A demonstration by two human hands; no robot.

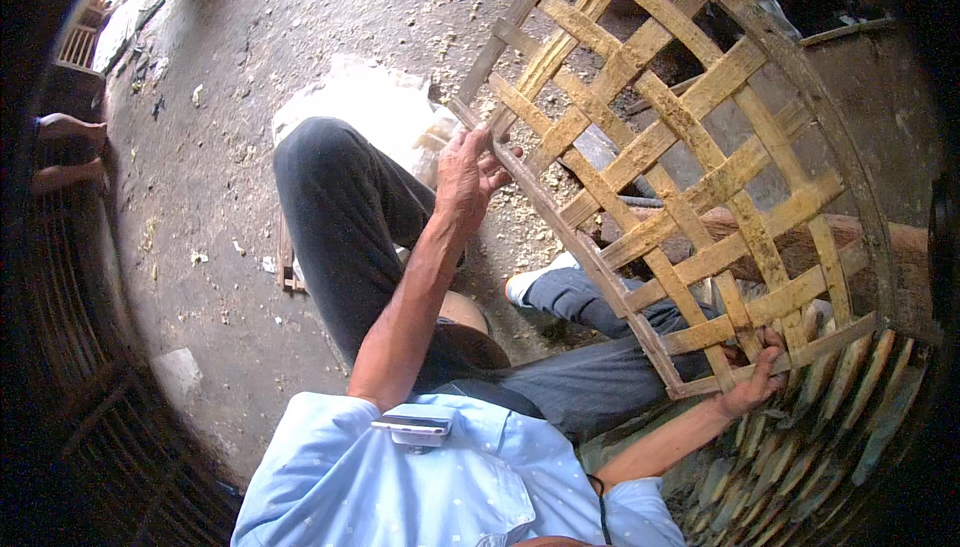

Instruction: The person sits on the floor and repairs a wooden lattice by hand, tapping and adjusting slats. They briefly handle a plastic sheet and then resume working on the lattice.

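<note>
Slats, dark and narrow (pixel 55 322), curve down the left edge of my surroundings, with bare limbs of another person (pixel 70 129) showing beyond them on the far left. Next comes a rough grey floor (pixel 225 197) strewn with pale shavings, a flat whitish scrap (pixel 178 374) lying on its near part. Farther off, toward the middle, a crumpled white sheet, perhaps plastic (pixel 345 97), spreads behind my raised left knee in dark grey trousers (pixel 325 172). Near me, a grey phone-like device (pixel 415 427) sits at the chest of my pale blue shirt (pixel 400 492).

Right of the knee, my left hand (pixel 464 175) is closed around the straight left edge of a large fan-shaped lattice panel of flat, yellowish interlaced strips, framed in grey-brown sticks (pixel 722 175). The panel stands raised before me, filling the right half, its rounded edge to the far right. My right hand (pixel 750 379) grips its short near edge, fingers curled over the frame; the tips are partly hidden among the strips. Curved rows of greenish-brown strips (pixel 790 437) lie near right, beneath that hand.

I judge this a supporting and positioning step. Any next move would call for both hands turning together, so the wide lattice does not twist.
</note>
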